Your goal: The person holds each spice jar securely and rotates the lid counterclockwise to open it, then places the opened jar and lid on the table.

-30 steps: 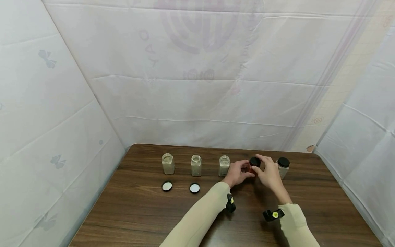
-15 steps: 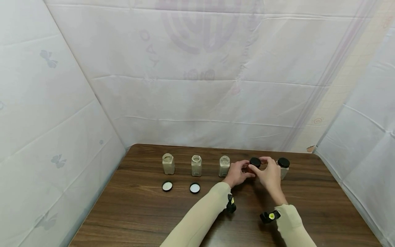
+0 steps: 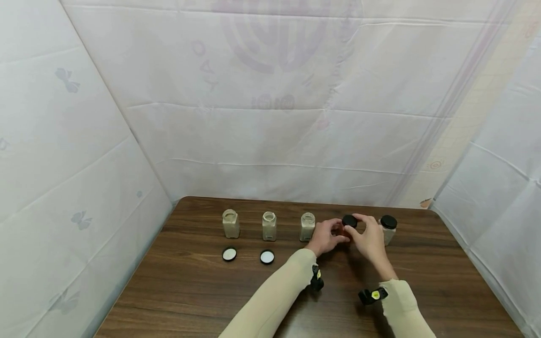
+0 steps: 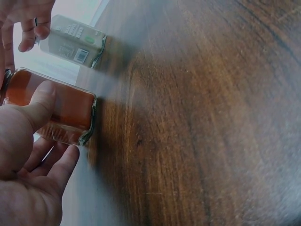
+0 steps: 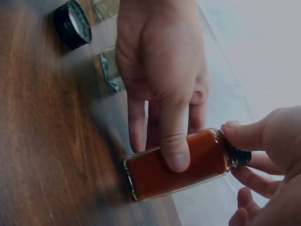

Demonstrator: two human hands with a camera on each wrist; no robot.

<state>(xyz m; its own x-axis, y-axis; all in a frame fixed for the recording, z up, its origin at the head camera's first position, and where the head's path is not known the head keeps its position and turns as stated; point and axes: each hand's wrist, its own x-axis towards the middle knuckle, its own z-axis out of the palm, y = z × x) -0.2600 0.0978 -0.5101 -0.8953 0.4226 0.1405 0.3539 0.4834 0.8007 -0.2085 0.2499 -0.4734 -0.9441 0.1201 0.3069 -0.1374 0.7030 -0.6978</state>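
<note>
Standing on the table, a square glass jar of red-brown powder [image 5: 197, 162] is gripped by my left hand [image 3: 324, 237], thumb on one side and fingers on the other. My right hand [image 3: 370, 241] pinches the black lid [image 3: 349, 221] on that jar with thumb and fingers. To the right stands a jar of pale powder [image 3: 388, 234], its black lid [image 3: 388, 221] on. Left of my hands are three lidless jars of pale powder: a near one [image 3: 307, 227], a middle one [image 3: 269, 227] and a far-left one [image 3: 231, 224].
Two black lids, a left one [image 3: 229, 254] and a right one [image 3: 267, 257], lie white side up on the brown wooden table [image 3: 190, 291]. The right wrist view shows a loose lid [image 5: 73, 24] near the left hand. White printed sheets [image 3: 270, 141] enclose the table's back and sides.
My right hand shifted slightly left, its fingers turning at the lid, then came partway back right. My left hand stays on the jar.
</note>
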